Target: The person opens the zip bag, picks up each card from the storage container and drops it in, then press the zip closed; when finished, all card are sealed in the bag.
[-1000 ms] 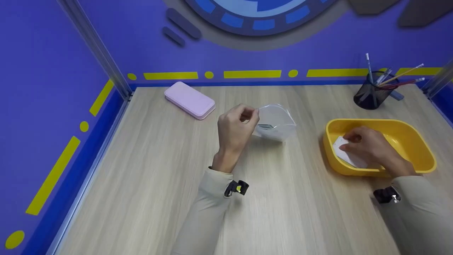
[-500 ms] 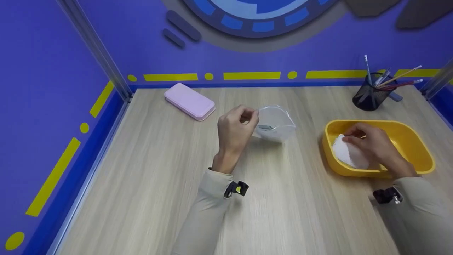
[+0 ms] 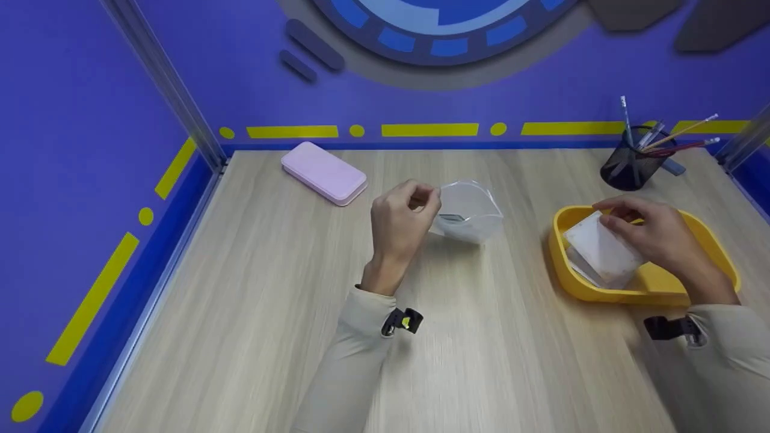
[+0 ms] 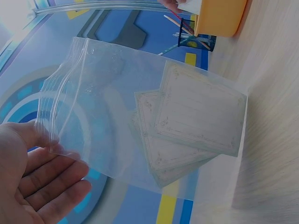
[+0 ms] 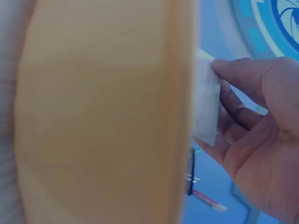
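Thumb and finger of my left hand (image 3: 400,228) pinch the top edge of a clear zip bag (image 3: 472,219), its mouth spread apart above the table. Several patterned paper cards (image 4: 198,112) show through the plastic in the left wrist view, fanned at the bag's bottom. On the right, my right hand (image 3: 659,231) pinches a white square card (image 3: 604,246) by its upper corner, tilted over the yellow bin (image 3: 562,273). More white paper (image 3: 580,267) lies in the bin beneath it. In the right wrist view, the bin's wall hides part of the held card (image 5: 207,100).
A pink case (image 3: 325,173) lies at the back left of the wooden table (image 3: 271,313). Behind the bin stands a black mesh cup (image 3: 628,165) with pencils, a blue-grey object (image 3: 674,167) beside it. Blue walls bound the back and left.
My right hand has lifted the white card up from the bin's floor, uncovering paper below it. The left hand and the zip bag stay in place.
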`<move>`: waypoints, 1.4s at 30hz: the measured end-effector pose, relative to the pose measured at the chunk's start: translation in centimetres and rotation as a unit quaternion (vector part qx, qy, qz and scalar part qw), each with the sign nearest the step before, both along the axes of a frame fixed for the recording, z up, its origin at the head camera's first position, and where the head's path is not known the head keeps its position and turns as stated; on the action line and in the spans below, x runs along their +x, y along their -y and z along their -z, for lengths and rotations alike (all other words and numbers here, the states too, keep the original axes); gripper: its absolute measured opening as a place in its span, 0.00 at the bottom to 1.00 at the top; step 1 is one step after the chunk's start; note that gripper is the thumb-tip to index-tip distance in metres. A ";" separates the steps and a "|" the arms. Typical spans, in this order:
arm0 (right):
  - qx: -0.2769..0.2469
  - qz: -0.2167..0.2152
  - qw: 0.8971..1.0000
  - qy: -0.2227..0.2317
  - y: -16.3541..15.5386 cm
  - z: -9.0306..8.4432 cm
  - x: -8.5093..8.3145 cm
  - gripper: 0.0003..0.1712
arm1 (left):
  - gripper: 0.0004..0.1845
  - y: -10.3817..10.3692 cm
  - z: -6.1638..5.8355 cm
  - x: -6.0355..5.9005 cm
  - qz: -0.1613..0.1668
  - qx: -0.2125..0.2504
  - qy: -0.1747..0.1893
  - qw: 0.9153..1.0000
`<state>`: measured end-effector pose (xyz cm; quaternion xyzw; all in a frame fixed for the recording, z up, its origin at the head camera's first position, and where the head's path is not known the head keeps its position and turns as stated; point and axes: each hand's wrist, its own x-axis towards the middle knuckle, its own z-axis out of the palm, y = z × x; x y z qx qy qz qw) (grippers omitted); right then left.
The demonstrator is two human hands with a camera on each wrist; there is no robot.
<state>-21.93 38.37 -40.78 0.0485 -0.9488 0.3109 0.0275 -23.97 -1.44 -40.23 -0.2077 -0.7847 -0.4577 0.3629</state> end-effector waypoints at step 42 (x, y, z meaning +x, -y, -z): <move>-0.231 0.028 0.923 -0.305 10.0 -5.5 3.3 0.12 | 0.03 -0.2 0.3 -0.3 -0.002 -0.005 -0.006 1.000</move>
